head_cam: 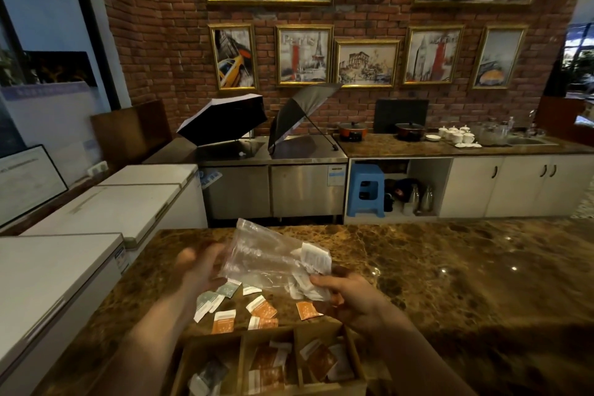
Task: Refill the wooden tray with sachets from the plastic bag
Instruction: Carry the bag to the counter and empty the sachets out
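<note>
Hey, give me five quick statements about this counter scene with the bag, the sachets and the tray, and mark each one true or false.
1. Both hands hold the clear plastic bag above the brown marble counter. True: left hand, right hand.
2. The compartmented wooden tray is completely empty. False: every visible compartment holds sachets.
3. Loose orange and white sachets lie on the counter between bag and tray. True.
4. The bag is empty. False: a few white sachets are inside it.
5. A red stool stands under the far counter. False: the plastic stool is blue.
</note>
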Demonstrator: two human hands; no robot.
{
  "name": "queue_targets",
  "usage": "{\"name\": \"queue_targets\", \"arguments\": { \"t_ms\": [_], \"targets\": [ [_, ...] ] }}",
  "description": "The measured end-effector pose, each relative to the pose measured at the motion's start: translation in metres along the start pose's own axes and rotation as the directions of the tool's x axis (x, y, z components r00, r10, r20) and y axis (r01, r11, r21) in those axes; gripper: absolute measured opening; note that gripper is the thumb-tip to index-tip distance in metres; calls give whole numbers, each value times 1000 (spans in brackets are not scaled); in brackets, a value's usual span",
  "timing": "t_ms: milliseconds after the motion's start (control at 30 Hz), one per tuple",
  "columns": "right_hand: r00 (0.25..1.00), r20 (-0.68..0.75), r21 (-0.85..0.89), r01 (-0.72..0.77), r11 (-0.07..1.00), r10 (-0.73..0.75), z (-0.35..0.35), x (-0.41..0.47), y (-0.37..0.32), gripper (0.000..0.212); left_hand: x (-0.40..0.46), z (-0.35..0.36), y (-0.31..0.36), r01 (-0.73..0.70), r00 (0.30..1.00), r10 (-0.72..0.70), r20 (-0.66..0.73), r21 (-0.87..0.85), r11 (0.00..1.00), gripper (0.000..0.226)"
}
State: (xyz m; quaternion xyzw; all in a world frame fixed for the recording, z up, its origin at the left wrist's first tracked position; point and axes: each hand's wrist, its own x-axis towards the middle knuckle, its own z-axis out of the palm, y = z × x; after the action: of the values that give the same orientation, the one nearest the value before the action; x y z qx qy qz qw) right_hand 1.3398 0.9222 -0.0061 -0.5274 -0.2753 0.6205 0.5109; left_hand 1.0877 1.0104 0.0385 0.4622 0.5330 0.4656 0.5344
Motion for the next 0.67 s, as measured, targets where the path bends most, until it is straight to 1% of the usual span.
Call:
{"name": "queue_targets", "arguments": {
  "t_ms": [67, 100, 134, 167, 200, 234, 334, 401, 434, 467, 568, 668],
  "targets": [
    [999, -38, -112, 6, 994, -10, 1, 1, 0, 50, 3, 3, 2, -49, 996, 49, -69, 9, 999, 22],
    [998, -63, -175, 3, 984, -14, 1, 2, 0, 49, 6, 5, 3, -93, 990, 98, -99, 50, 994, 23],
    [996, -89, -227, -2, 974, -19, 3, 3, 0, 47, 7, 9, 5, -143, 982, 157, -102, 136, 980, 26],
    [994, -107, -268, -2, 963, -28, 4, 4, 0, 43, 9, 14, 7, -196, 973, 221, -71, 258, 946, 27],
    [992, -120, -297, 5, 955, -42, 5, 4, -1, 39, 10, 19, 8, -253, 962, 273, 0, 375, 892, 26],
    [991, -122, -325, 11, 946, -54, 7, 4, -2, 36, 12, 24, 8, -308, 950, 300, 89, 447, 840, 25],
    [987, -136, -436, 16, 900, -83, 12, 5, -5, 37, 11, 40, 3, -411, 901, 266, 341, 485, 772, 32],
    [984, -146, -515, 15, 857, -105, 15, 7, -6, 43, 6, 50, -2, -482, 861, 227, 454, 589, 649, 42],
    [983, -143, -546, 20, 838, -117, 16, 7, -6, 46, 5, 55, -6, -506, 845, 202, 496, 618, 602, 47],
    [983, -132, -572, 30, 819, -129, 18, 6, -8, 49, 4, 60, -9, -518, 832, 171, 528, 629, 579, 51],
    [983, -85, -656, 68, 751, -163, 19, 6, -12, 52, 4, 68, -18, -523, 800, 95, 592, 612, 593, 63],
    [977, -68, -752, 83, 654, -201, 23, 5, -15, 52, 4, 69, -24, -526, 796, 123, 593, 576, 625, 69]
  ]
}}
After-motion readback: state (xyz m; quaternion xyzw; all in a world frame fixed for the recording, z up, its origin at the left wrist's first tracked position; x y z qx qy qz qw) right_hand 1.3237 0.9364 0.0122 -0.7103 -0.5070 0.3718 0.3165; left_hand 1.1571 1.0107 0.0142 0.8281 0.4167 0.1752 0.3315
